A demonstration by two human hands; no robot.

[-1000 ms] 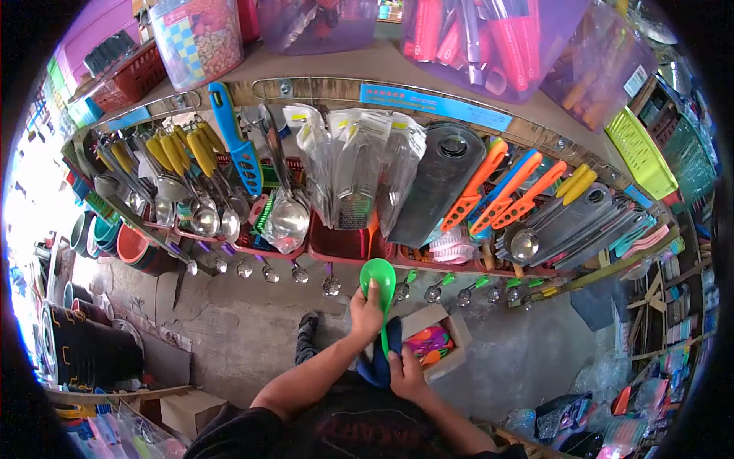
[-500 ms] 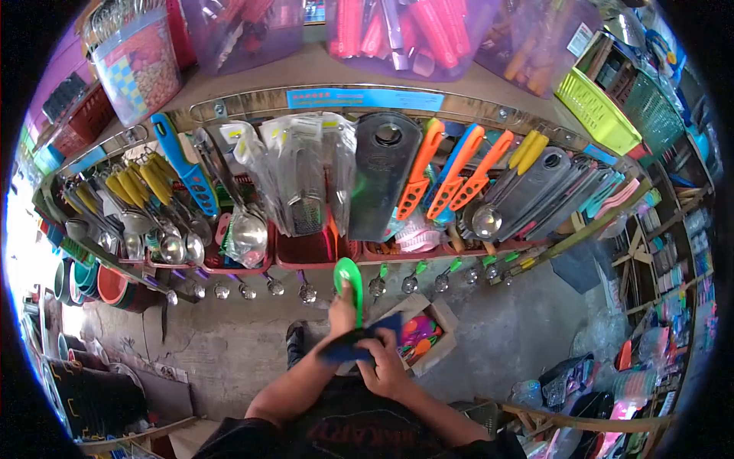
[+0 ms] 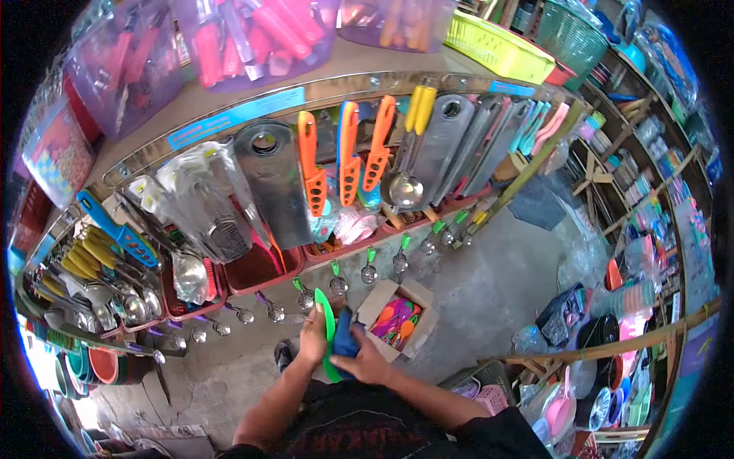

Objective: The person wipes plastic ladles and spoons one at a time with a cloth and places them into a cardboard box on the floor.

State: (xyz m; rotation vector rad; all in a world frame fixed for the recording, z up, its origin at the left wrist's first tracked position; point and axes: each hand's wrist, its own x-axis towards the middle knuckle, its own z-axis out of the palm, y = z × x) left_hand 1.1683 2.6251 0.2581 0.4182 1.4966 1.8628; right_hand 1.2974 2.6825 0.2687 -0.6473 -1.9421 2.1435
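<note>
My left hand [image 3: 312, 338] is closed around a long green plastic spoon [image 3: 329, 317], held upright and seen nearly edge-on in front of my body. In my right hand [image 3: 370, 362] is a dark blue cloth [image 3: 347, 343], bunched against the right side of the spoon. Part of the spoon's lower length lies behind the cloth and fingers. Just beyond my right hand, an open cardboard box [image 3: 423, 325] on the floor holds orange, pink and green plastic utensils [image 3: 395, 320].
Ahead stands a rack with orange-sheathed knives [image 3: 312, 164], a large grey cleaver-shaped blade [image 3: 269, 183], and red trays [image 3: 252, 274]. Small metal ladles [image 3: 274, 310] hang along its lower edge. A wooden rail [image 3: 596, 346] and stacked plastic goods are on the right.
My view has turned to the right. The spoon has gone from showing its broad face to nearly edge-on, and the blue cloth now lies along its side.
</note>
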